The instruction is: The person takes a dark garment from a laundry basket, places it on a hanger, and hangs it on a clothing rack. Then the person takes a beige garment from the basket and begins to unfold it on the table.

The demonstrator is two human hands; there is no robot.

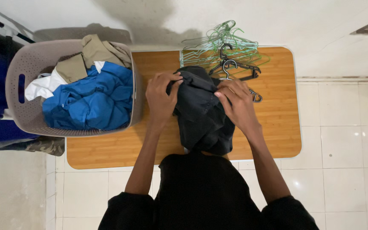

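So the person is standing at the near edge of the wooden bench (107, 149), leaning over it, both arms reaching forward. They're holding a black garment (201, 115) bunched up in the middle of the bench, with its lower end trailing back toward their body and hanging just past the near edge. Looks to me like it's being kept over the bench so the wood is carrying the weight while the fingers are working at the top part.

The left hand (162, 99) is closing its grip on the upper left fold of the cloth, fingers curling over the top of it. The right hand (237, 104) is pinching the upper right side, thumb and fingers pressing into the fabric. Both hands are gripping the same piece, one on each side, which I'd guess is keeping it spread enough to handle.

Off to the left, a grey perforated laundry basket (15, 85) is sitting partly on the bench's left end. It's pretty full: a big blue garment (90, 100) is taking up most of it, something white (41, 87) is peeking out at the left, and a khaki piece (88, 55) is draping over the far rim.

At the far side of the bench, just beyond the right hand, a pile of green wire hangers (224, 42) is lying tangled, with a couple of dark hangers (235, 68) on top, close enough to grab.
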